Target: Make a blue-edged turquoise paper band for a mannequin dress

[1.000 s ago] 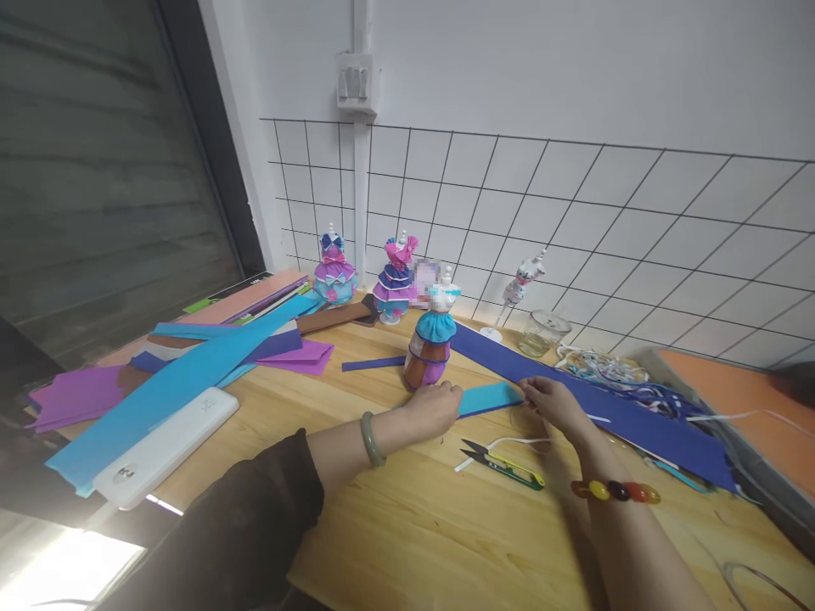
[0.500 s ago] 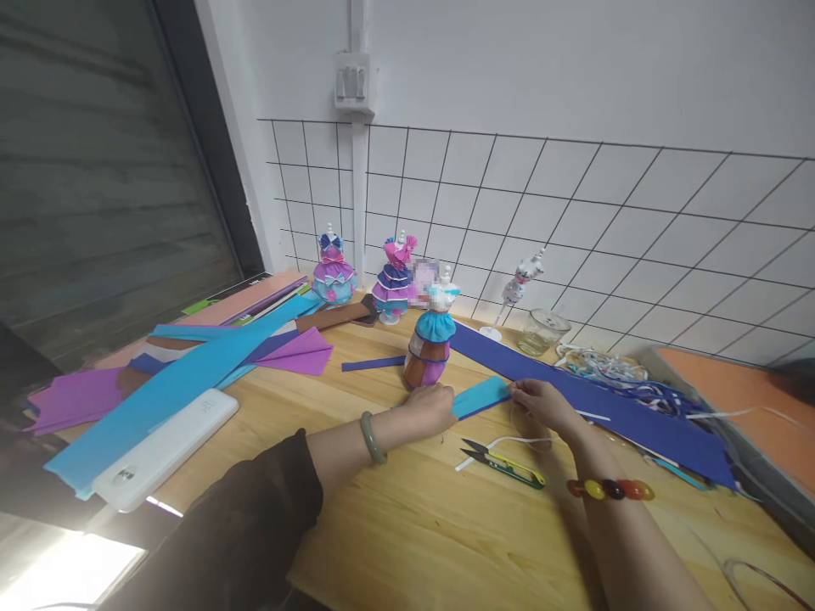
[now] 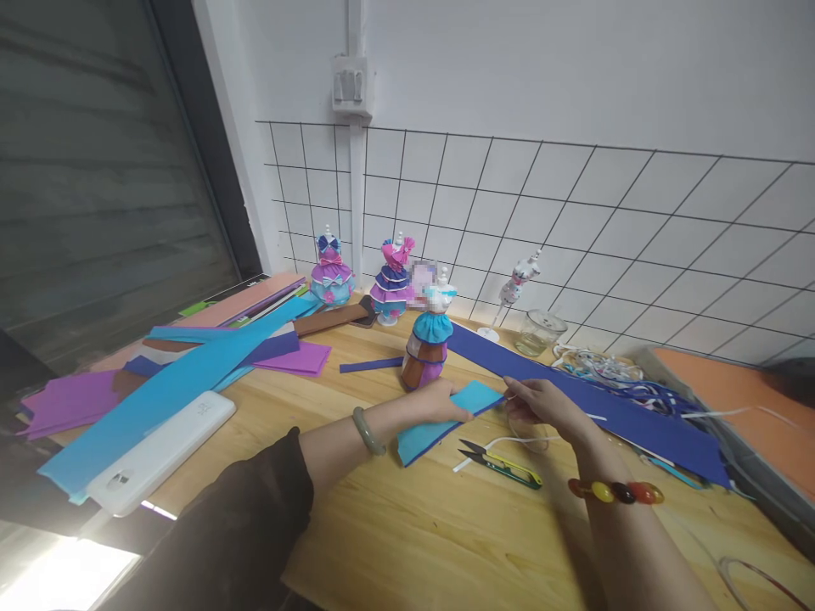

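Note:
A light-blue strip with a dark blue edge (image 3: 417, 441), of thin paper or cloth, is held just above the table in front of a small dress form (image 3: 431, 331) in a tiered skirt. My left hand (image 3: 442, 400) grips the strip near its middle, fingers across the top, its left end hanging free toward me. At the strip's right end, my right hand (image 3: 535, 400) pinches the corner between thumb and fingertips. Below it lie thread snips with yellow and green handles (image 3: 506, 467) beside a thin white cord.
Two more dressed forms (image 3: 331, 267) and a bare white form (image 3: 520, 280) stand along the wall grid. A wide dark blue strip (image 3: 592, 399), a glass jar (image 3: 540, 333) and tangled cords (image 3: 604, 365) are at right. Coloured sheets (image 3: 191, 365) and a white power bank (image 3: 162, 450) lie left.
My left hand has opened from a fist-like grip to a flatter hold along the strip. More of its left end now shows. My right hand stays at the right end.

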Motion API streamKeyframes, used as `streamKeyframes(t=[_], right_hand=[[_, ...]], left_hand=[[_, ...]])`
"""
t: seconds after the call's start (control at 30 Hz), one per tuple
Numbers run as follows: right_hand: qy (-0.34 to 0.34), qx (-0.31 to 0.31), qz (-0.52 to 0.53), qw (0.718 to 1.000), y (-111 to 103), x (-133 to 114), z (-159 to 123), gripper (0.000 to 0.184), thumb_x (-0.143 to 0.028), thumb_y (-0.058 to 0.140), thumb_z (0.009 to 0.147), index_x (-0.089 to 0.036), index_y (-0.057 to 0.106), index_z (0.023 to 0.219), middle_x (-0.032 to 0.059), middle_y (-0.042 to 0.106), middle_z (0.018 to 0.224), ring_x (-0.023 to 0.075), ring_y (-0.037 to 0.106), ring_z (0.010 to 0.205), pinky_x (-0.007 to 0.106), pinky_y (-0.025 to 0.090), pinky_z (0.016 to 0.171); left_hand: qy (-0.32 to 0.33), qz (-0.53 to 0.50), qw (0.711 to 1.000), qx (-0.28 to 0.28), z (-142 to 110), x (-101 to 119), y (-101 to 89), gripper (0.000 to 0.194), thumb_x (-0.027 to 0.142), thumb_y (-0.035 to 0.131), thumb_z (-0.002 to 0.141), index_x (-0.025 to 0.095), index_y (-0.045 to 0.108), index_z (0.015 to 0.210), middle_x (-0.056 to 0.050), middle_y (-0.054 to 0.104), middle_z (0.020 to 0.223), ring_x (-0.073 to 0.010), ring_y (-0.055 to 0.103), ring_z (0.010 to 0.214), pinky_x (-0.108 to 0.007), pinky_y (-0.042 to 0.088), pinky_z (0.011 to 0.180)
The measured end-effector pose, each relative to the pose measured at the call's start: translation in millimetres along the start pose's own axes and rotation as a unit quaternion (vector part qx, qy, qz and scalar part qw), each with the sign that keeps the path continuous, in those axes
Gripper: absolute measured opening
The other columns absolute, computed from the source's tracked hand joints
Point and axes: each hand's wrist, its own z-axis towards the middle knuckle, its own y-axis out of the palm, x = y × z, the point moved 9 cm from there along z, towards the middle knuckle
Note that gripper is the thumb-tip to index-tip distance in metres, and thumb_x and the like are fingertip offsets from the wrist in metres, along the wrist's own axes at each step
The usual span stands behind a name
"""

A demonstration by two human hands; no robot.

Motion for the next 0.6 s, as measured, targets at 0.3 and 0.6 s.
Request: streamKeyframes(t=[0.3, 0.6], right_hand=[[-0.155, 0.127, 0.020, 0.979, -38.4, -65.0, -34.1, 0.030, -0.032, 0.051, 0.079, -0.021, 0.059, 0.105, 0.0100, 0.062, 0.109, 0.0218, 0.060, 0.100, 0.034, 0.050, 0.081], [-0.410, 0.162, -0.118, 0.890, -20.7, -150.4, -110.3, 0.027, -0.022, 0.049, 0.081, -0.028, 0.065, 0.102, 0.0054, 0.058, 0.123, 0.0235, 0.051, 0.118, 0.044, 0.043, 0.096]], left_hand=[[0.052, -0.352, 0.933, -0.056, -13.1, 37.0, -4.8, 0.032, 0.027, 0.078, 0.059, 0.013, 0.064, 0.084, -0.003, 0.067, 0.078, -0.0103, 0.061, 0.067, -0.023, 0.048, 0.063], [0.120, -0.437, 0.888, -0.082, -47.7, 77.3, -26.5, 0.038, 0.024, 0.081, 0.059, 0.013, 0.066, 0.092, -0.005, 0.068, 0.084, -0.0101, 0.063, 0.073, -0.023, 0.050, 0.069]])
